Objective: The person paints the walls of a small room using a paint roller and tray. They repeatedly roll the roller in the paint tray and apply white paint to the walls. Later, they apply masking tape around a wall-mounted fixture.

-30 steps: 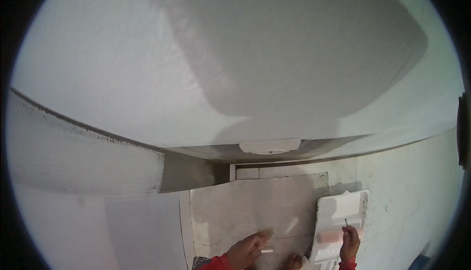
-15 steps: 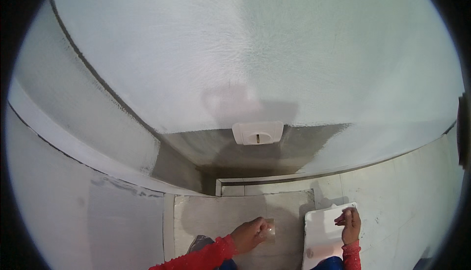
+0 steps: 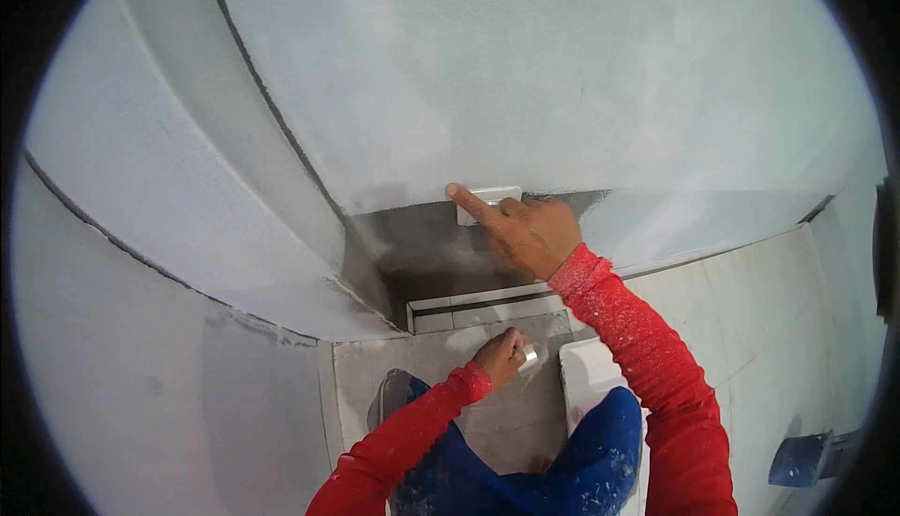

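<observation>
My right hand (image 3: pixel 534 235) reaches up to the wall with its index finger stretched out. The fingertip is at the wall, beside the upper left corner of a white wall plate (image 3: pixel 506 194), and the hand partly covers the plate. Nothing shows in this hand; its other fingers are bent. Lower down, over the floor, my left hand (image 3: pixel 500 355) is closed on a small flat piece with a shiny face (image 3: pixel 531 357), whose exact kind I cannot make out. A white tray (image 3: pixel 583 366) lies on the floor beside my knee, partly hidden by my leg and right arm.
Around the plate a grey unpainted patch (image 3: pixel 403 239) borders the whitish wall (image 3: pixel 525 66). A low ledge (image 3: pixel 487 308) runs along the wall's foot. The left wall (image 3: pixel 141 188) meets the corner closely. A dark blue object (image 3: pixel 799 460) stands at lower right.
My right hand has left the white tray and risen to the wall plate, its index finger now stretched out. My left hand still holds the small flat piece. The view has shifted.
</observation>
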Motion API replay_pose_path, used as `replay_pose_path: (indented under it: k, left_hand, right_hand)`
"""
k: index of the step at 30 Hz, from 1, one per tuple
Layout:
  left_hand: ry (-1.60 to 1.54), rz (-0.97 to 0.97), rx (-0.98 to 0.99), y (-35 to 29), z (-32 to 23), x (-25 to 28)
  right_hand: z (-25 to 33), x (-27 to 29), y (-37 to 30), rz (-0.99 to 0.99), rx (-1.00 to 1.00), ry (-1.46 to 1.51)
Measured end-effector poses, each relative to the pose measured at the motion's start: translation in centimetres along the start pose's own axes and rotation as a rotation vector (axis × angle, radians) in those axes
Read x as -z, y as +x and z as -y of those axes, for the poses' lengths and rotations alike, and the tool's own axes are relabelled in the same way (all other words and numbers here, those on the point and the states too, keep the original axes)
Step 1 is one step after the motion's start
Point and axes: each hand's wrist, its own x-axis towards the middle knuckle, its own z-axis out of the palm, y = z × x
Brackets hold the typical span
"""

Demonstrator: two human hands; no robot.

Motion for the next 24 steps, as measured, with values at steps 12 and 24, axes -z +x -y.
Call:
replay_pose_path:
  k: [12,24]
  left_hand:
    - [0.058,-0.133,0.089,-0.9,6.5,1.1]
    - [0.014,-0.035,0.116,-0.1,6.6,-1.1]
  right_hand:
    - [-2.8,-1.5,-5.6,-0.291,-0.255,0.027]
    - [0.1,-3.7,-0.7,-0.172,0.069,-0.195]
